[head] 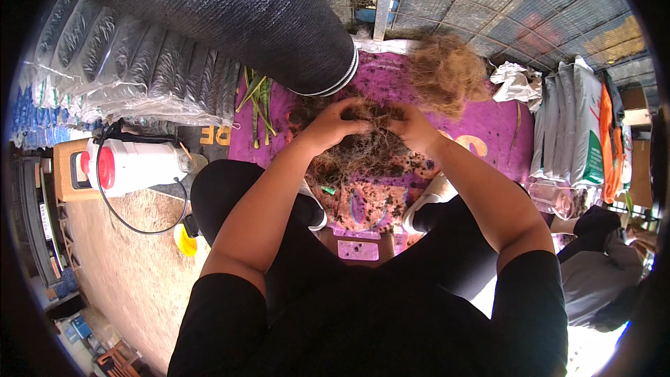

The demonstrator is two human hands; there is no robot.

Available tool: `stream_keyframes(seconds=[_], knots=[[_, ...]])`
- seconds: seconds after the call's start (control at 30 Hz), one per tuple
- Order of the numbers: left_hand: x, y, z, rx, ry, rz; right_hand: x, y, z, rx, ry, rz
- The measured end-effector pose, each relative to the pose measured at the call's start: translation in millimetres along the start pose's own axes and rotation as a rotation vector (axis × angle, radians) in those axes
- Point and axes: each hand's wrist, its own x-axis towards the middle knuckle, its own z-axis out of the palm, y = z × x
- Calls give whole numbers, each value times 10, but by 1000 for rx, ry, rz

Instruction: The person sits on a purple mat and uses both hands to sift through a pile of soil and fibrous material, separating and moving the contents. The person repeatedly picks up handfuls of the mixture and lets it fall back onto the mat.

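Observation:
Between my hands is a tangled clump of brown fibre [378, 114], perhaps coir or roots. My left hand [337, 124] grips its left side, thumb and fingers curled around it. On the other side my right hand [413, 124] holds it, fingertips partly buried in the strands. Directly below, a loose heap of darker fibre [348, 162] lies on a purple printed sheet [502, 133], with dark crumbs scattered around it. Farther off, to the right of my hands, rests a larger light-brown bundle of coir-like fibre [447, 76].
A thick black roll of netting [251, 21] juts in from upper left, near long green leaves [257, 107]. Stacked plastic-wrapped packs [131, 68] and a white sprayer tank [138, 165] stand left. Filled bags [568, 123], a clear plastic jar [552, 200] and another person [596, 277] are right.

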Motion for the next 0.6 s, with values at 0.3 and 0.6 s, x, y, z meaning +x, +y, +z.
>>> stream_keyframes(seconds=[0.3, 0.6], knots=[[1, 94, 21, -41, 167, 54, 66, 235, -16, -48, 40, -56], [11, 41, 20, -70, 172, 23, -40, 0, 17, 57, -20, 47]])
